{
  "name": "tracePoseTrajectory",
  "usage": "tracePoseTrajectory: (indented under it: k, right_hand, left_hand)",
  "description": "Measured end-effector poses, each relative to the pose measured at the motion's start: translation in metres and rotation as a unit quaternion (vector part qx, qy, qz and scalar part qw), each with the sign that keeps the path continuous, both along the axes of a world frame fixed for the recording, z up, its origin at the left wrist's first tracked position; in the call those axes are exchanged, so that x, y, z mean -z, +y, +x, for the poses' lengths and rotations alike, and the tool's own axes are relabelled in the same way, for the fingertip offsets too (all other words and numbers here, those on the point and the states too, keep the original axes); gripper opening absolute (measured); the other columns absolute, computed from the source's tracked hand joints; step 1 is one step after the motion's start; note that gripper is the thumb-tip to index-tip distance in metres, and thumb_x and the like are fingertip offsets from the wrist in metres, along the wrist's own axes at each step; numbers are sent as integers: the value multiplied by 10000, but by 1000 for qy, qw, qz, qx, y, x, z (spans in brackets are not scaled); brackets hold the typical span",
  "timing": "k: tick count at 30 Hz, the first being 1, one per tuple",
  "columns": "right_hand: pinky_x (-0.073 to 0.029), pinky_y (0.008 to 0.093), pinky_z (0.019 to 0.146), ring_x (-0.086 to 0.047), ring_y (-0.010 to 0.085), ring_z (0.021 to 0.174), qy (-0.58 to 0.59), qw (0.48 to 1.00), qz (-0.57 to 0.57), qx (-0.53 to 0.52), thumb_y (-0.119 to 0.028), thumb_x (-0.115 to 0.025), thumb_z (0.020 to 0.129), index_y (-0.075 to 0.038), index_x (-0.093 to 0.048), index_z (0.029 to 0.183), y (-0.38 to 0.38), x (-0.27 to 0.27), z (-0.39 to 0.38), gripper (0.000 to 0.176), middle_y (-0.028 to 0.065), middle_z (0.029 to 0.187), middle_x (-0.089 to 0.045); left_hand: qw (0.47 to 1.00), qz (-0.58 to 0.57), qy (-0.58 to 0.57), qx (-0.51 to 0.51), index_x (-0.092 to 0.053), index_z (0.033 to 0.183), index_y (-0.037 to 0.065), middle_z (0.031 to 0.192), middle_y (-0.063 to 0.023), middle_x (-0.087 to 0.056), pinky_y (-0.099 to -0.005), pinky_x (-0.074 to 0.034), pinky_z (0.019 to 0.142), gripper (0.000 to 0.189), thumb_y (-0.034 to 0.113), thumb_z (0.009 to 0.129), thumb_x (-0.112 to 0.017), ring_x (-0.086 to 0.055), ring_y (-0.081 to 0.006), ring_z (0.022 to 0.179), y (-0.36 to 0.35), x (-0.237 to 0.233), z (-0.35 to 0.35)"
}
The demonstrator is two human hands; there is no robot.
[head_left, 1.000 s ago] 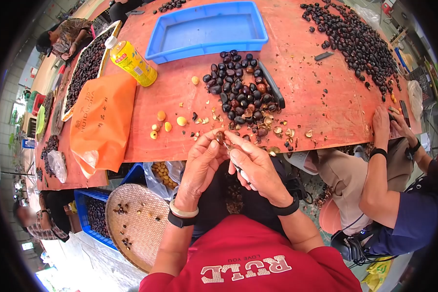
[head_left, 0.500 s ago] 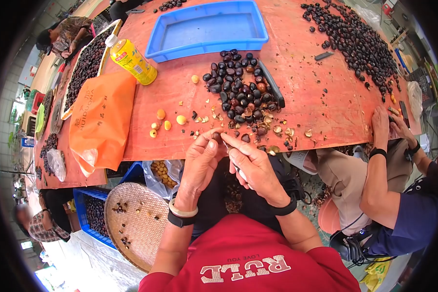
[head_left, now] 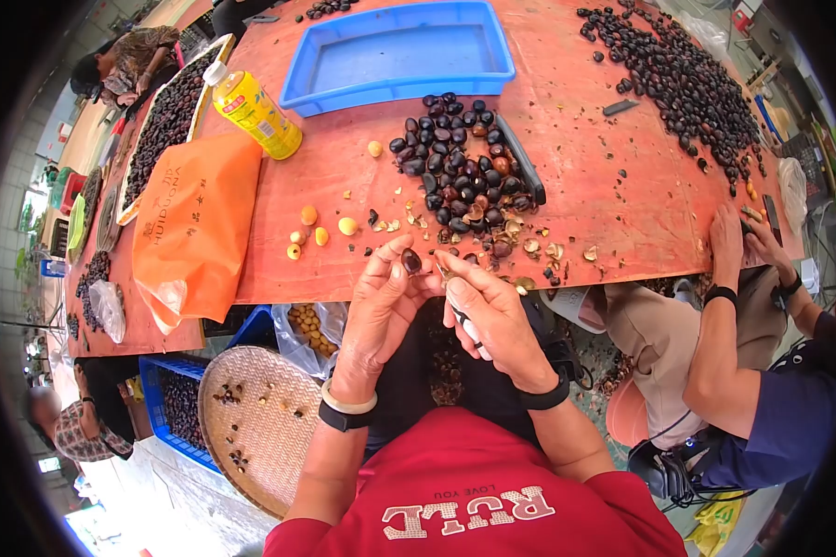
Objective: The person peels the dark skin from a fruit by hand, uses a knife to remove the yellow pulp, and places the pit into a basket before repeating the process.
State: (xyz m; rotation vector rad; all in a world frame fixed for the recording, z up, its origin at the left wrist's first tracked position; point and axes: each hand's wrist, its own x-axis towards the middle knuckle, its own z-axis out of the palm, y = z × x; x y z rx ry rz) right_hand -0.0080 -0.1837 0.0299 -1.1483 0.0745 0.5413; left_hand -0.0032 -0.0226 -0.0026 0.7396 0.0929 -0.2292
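Observation:
Between the thumb and fingers of my left hand point(head_left: 377, 311) is a glossy dark-brown nut point(head_left: 411, 261). My right hand point(head_left: 500, 325) is closed round a small knife with a black-and-white handle point(head_left: 471, 334); its tip end is mostly hidden by the fingers. The two hands are slightly apart, over my lap at the table's near edge. Just beyond them lies a heap of dark nuts point(head_left: 457, 181), with broken shell pieces point(head_left: 531, 247) along its near side. Several peeled yellow kernels point(head_left: 347, 226) rest to the left.
A blue tray point(head_left: 399, 93) stands behind the heap, and a black strip-like object point(head_left: 522, 162) borders it. To the left are a yellow bottle point(head_left: 258, 113) and an orange bag point(head_left: 195, 227). A woven tray point(head_left: 251, 418) sits lower left. A co-worker's arms point(head_left: 726, 316) are at right.
My hands have moved apart a little, the right one shifting right with the knife. The nut in my left hand now shows more of its dark side.

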Motion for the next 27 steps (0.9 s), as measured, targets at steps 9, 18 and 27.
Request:
tracePoseTrajectory:
  k: [9, 18, 27]
  right_hand:
    - [-312, 156, 354, -406, 13, 424, -15, 1000, -3, -3, -198, -451, 955, -49, -444, 1319, 1, -1, -2, 393, -1, 681, -520]
    - [-351, 161, 413, -413, 15, 470, -81, 996, -42, -24, -164, -473, 938, -61, -428, 1338, 6, -5, -3, 415, -23, 661, -495]
    - [-371, 168, 489, -452, 27, 575, -107, 990, -84, -27, -157, -508, 911, -65, -416, 1351, 7, 2, -3, 459, -19, 723, -528]
  left_hand:
    - [1000, 4, 7, 0, -466, 1235, 64, 1029, -44, -577, -357, -464, 852, 358, 191, 912, -554, -596, -173, 903, 3, 5, 1]
    - [1000, -4, -13, 27, -499, 1173, 81, 1050, -26, -578, -341, -454, 846, 284, 162, 908, -560, -577, -155, 927, 6, 13, 1]
    - [999, -8, -15, 30, -490, 1201, 69, 1046, -27, -582, -336, -457, 853, 312, 158, 909, -558, -571, -151, 945, 4, 9, 0]
